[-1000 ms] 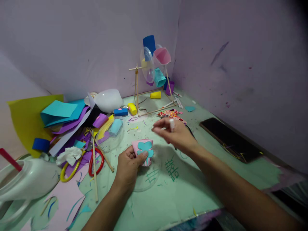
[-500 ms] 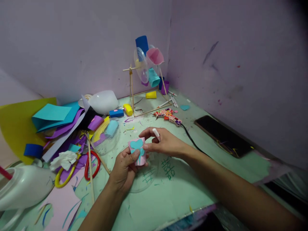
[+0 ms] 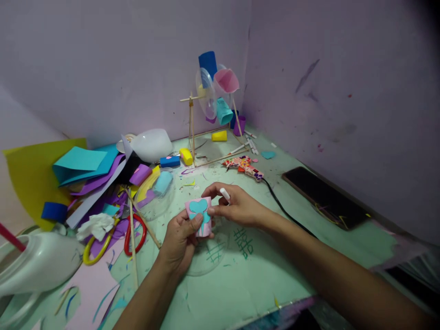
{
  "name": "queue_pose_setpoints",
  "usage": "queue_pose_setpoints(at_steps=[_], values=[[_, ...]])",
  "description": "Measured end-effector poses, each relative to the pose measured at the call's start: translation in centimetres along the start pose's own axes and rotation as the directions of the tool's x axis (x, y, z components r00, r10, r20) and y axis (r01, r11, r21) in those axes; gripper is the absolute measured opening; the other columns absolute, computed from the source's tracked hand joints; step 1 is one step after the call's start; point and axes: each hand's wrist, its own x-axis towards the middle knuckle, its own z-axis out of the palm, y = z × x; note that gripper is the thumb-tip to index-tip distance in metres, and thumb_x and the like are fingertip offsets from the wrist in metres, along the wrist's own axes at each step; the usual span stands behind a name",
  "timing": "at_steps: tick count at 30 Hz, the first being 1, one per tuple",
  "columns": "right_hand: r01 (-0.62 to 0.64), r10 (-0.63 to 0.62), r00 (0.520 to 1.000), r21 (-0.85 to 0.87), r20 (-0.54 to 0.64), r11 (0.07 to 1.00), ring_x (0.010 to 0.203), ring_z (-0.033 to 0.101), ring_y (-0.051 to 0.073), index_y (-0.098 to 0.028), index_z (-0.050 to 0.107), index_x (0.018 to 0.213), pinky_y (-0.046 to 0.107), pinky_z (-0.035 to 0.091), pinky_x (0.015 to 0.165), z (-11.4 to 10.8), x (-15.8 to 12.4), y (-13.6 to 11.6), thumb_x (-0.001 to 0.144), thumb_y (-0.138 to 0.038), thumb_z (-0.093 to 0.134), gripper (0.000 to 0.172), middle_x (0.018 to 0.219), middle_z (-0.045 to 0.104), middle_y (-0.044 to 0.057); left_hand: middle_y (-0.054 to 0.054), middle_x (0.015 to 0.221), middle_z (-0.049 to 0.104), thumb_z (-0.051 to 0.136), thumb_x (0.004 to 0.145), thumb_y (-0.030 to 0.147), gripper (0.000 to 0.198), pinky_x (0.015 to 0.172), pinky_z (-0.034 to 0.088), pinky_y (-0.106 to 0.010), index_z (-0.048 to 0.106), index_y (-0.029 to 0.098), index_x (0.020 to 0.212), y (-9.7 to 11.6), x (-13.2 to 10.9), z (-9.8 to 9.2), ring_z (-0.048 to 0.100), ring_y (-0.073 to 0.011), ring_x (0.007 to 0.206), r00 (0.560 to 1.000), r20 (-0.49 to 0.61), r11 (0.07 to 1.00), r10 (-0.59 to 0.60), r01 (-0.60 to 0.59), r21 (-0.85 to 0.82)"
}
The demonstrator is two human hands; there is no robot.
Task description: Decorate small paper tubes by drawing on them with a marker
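Note:
My left hand (image 3: 179,238) is closed on a small pink piece (image 3: 208,227), curved like a short tube, with light-blue heart-like shapes (image 3: 198,206) on its front. Its thumb presses on the lower part of those shapes. A white marker (image 3: 225,195) is tucked between the fingers of my right hand (image 3: 237,208). The thumb and fingertips of that hand touch the right edge of the pink piece. Below the hands lies a clear plastic disc (image 3: 201,270) on the green tabletop.
Scissors with red handles (image 3: 128,238), yellow-handled scissors (image 3: 90,256) and coloured sheets crowd the left. A wheel on a stick frame (image 3: 208,98) stands at the back. A patterned glue gun (image 3: 245,167) with a black cord and a phone (image 3: 323,197) lie to the right.
The whole view has shifted slightly, so things appear a little further right. Both hands keep nearly the same hold on the pink piece and the marker.

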Motion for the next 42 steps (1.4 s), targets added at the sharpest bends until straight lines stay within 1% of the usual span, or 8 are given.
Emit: queue_pose_setpoints(at_steps=[9, 15, 20, 24, 31, 37, 39, 42], values=[[-0.019, 0.020, 1.000, -0.095, 0.009, 0.995, 0.061, 0.049, 0.009, -0.018, 0.064, 0.095, 0.024, 0.041, 0.058, -0.5, -0.4, -0.4, 0.074, -0.025, 0.066, 0.022, 0.096, 0.063, 0.004, -0.006, 0.070, 0.072, 0.078, 0.060, 0.027, 0.035, 0.055, 0.048, -0.025, 0.072, 0.011, 0.090, -0.2, -0.1, 0.3, 0.061, -0.0168, 0.061, 0.977, -0.113, 0.938, 0.178, -0.134, 0.320], [0.041, -0.055, 0.997, -0.234, -0.055, 0.971, 0.058, 0.045, 0.010, -0.020, 0.064, 0.085, 0.023, 0.040, 0.055, 0.1, -0.5, -0.5, 0.071, -0.023, 0.070, 0.015, 0.085, 0.058, 0.002, -0.004, 0.070, 0.071, 0.066, 0.069, 0.022, 0.027, 0.058, 0.045, -0.028, 0.074, 0.016, 0.094, -0.2, -0.8, 0.7, 0.061, -0.0209, 0.064, 0.952, -0.097, 0.787, 0.289, -0.178, 0.591], [0.039, -0.048, 0.999, -0.260, -0.027, 0.965, 0.055, 0.045, 0.010, -0.020, 0.059, 0.072, 0.023, 0.039, 0.053, 0.2, -0.6, -0.3, 0.070, -0.020, 0.069, 0.010, 0.071, 0.056, -0.001, -0.007, 0.087, 0.074, 0.066, 0.069, 0.017, 0.030, 0.074, 0.046, -0.034, 0.074, 0.022, 0.097, -0.6, -1.3, 0.2, 0.064, -0.0262, 0.079, 0.859, 0.013, 0.607, 0.512, -0.373, 0.702], [0.017, -0.015, 1.000, -0.234, 0.010, 0.972, 0.060, 0.052, 0.012, -0.019, 0.059, 0.067, 0.024, 0.042, 0.054, -0.2, -0.9, 0.1, 0.072, -0.023, 0.068, 0.011, 0.073, 0.061, 0.001, -0.010, 0.092, 0.073, 0.066, 0.066, 0.013, 0.034, 0.081, 0.047, -0.038, 0.073, 0.022, 0.098, -0.9, -1.5, -0.2, 0.064, -0.0287, 0.087, 0.775, 0.083, 0.566, 0.627, -0.526, 0.635], [-0.134, 0.150, 0.985, -0.180, 0.082, 0.975, 0.048, 0.052, 0.011, -0.018, 0.061, 0.076, 0.021, 0.043, 0.046, -0.3, -1.2, 0.6, 0.073, -0.026, 0.068, 0.011, 0.062, 0.058, -0.002, -0.009, 0.084, 0.071, 0.056, 0.070, 0.010, 0.028, 0.073, 0.053, -0.039, 0.067, 0.018, 0.095, -0.5, -1.6, -0.2, 0.065, -0.0251, 0.079, 0.742, 0.237, 0.382, 0.627, -0.558, 0.736], [0.075, -0.027, 0.973, -0.205, 0.231, 0.976, 0.048, 0.046, 0.010, -0.016, 0.058, 0.057, 0.020, 0.038, 0.048, -0.5, -1.2, 0.0, 0.070, -0.016, 0.064, 0.015, 0.051, 0.054, -0.003, -0.018, 0.090, 0.067, 0.048, 0.061, 0.003, 0.046, 0.070, 0.056, -0.047, 0.058, 0.007, 0.106, -1.1, -2.3, -0.2, 0.063, -0.0309, 0.084, 0.554, 0.405, 0.075, 0.727, -0.652, 0.755], [0.165, -0.114, 0.964, -0.205, 0.240, 0.965, 0.049, 0.045, 0.010, -0.016, 0.054, 0.053, 0.021, 0.037, 0.049, -0.7, -1.1, 0.1, 0.070, -0.016, 0.064, 0.020, 0.051, 0.053, -0.003, -0.019, 0.090, 0.067, 0.048, 0.059, 0.003, 0.050, 0.069, 0.056, -0.049, 0.057, 0.004, 0.108, -1.3, -2.3, -0.2, 0.062, -0.0323, 0.083, 0.543, 0.419, 0.067, 0.728, -0.665, 0.744], [0.200, -0.154, 0.963, -0.206, 0.222, 0.958, 0.048, 0.042, 0.009, -0.017, 0.052, 0.053, 0.021, 0.035, 0.049, -0.8, -1.1, 0.2, 0.070, -0.019, 0.067, 0.023, 0.051, 0.052, -0.003, -0.021, 0.095, 0.067, 0.050, 0.060, 0.005, 0.050, 0.072, 0.055, -0.050, 0.057, 0.003, 0.110, -1.3, -2.1, -0.3, 0.063, -0.0338, 0.087, 0.582, 0.405, 0.138, 0.705, -0.673, 0.727]])
